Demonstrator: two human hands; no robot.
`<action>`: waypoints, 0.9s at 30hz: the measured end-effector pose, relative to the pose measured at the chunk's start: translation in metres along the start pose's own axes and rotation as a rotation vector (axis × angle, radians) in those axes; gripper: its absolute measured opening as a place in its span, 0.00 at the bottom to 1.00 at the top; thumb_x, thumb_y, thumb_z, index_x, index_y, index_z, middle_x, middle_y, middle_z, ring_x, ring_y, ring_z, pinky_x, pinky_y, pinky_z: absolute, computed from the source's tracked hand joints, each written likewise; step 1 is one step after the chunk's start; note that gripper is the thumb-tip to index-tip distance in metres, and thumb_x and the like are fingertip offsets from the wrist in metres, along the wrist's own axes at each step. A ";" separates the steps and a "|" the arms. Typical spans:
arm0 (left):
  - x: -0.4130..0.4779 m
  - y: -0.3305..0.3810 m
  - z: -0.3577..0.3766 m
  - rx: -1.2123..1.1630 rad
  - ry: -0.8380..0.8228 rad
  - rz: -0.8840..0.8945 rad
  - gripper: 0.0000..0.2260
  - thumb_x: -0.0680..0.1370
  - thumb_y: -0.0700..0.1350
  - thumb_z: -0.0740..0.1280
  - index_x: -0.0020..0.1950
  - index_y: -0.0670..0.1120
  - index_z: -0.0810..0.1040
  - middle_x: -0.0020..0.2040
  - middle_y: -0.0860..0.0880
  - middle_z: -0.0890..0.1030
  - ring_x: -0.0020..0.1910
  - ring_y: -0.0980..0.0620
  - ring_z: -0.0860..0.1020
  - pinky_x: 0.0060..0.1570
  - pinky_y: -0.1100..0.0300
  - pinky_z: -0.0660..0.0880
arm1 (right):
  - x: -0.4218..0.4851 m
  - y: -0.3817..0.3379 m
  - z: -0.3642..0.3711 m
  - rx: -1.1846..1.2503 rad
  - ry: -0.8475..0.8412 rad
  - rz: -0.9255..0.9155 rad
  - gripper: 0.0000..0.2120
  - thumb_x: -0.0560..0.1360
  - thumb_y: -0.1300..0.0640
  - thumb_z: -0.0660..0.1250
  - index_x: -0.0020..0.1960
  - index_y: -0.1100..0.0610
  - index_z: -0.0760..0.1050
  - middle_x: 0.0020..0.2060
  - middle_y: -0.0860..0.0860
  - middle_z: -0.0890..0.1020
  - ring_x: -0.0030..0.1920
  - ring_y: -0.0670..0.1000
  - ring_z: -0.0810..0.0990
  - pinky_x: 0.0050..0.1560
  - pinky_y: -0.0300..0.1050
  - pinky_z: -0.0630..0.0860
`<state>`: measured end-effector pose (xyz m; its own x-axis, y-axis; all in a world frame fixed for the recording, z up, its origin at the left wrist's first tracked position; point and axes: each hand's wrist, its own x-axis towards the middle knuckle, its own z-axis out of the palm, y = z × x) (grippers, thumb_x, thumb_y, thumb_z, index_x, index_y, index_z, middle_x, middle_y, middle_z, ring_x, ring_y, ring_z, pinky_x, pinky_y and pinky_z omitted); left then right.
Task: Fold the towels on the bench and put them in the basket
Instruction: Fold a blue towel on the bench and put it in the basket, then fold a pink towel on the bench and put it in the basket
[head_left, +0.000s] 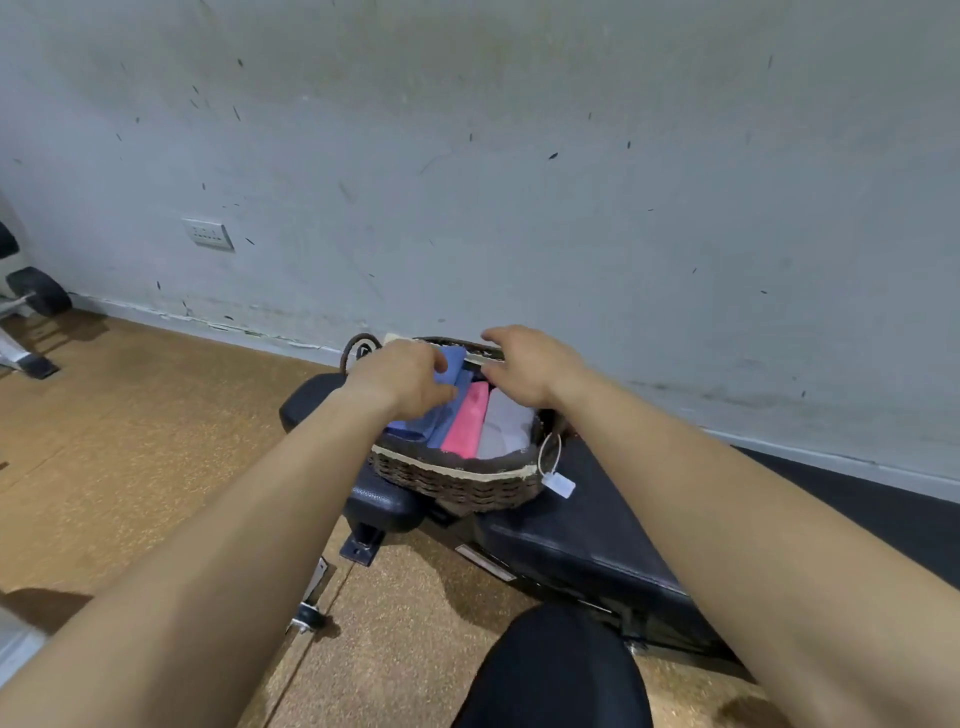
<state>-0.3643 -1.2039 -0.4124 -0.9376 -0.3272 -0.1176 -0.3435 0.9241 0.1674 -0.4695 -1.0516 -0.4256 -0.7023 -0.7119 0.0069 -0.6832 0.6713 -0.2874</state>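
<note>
Place: a gym or workout room, as we read it. We list:
- black padded vinyl bench (597, 535) on a metal frame
- black round-ended dumbbell (39, 292) at the wall
- speckled tan cork-like floor (156, 415)
- black floor mat (893, 499) along the scuffed pale grey wall (519, 156)
- white wall socket (208, 234)

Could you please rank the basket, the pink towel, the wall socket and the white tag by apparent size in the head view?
1. basket
2. pink towel
3. wall socket and white tag: nearly alike, and the socket is farther away, so I leave them unranked.
</note>
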 end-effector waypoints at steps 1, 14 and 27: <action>-0.006 0.012 -0.004 -0.020 0.030 0.011 0.21 0.78 0.55 0.68 0.68 0.50 0.76 0.65 0.47 0.79 0.63 0.45 0.77 0.60 0.51 0.75 | -0.015 0.007 -0.013 -0.021 0.023 0.018 0.24 0.79 0.49 0.61 0.74 0.50 0.67 0.71 0.53 0.72 0.70 0.58 0.71 0.67 0.55 0.71; -0.049 0.220 0.024 -0.037 0.021 0.350 0.23 0.77 0.56 0.65 0.71 0.52 0.72 0.68 0.51 0.76 0.67 0.47 0.74 0.65 0.49 0.73 | -0.242 0.162 -0.089 -0.061 0.119 0.453 0.27 0.80 0.48 0.60 0.77 0.52 0.63 0.73 0.54 0.66 0.71 0.59 0.68 0.67 0.55 0.70; 0.082 0.369 0.173 -0.083 -0.049 0.472 0.26 0.81 0.55 0.63 0.77 0.48 0.64 0.75 0.47 0.68 0.72 0.44 0.68 0.69 0.49 0.68 | -0.240 0.373 -0.005 0.037 0.113 0.659 0.24 0.79 0.49 0.61 0.74 0.54 0.66 0.69 0.58 0.70 0.68 0.62 0.68 0.66 0.56 0.70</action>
<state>-0.5584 -0.8553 -0.5291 -0.9892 0.1358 -0.0554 0.1141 0.9498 0.2912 -0.5566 -0.6290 -0.5293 -0.9884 -0.1284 -0.0816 -0.0987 0.9492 -0.2987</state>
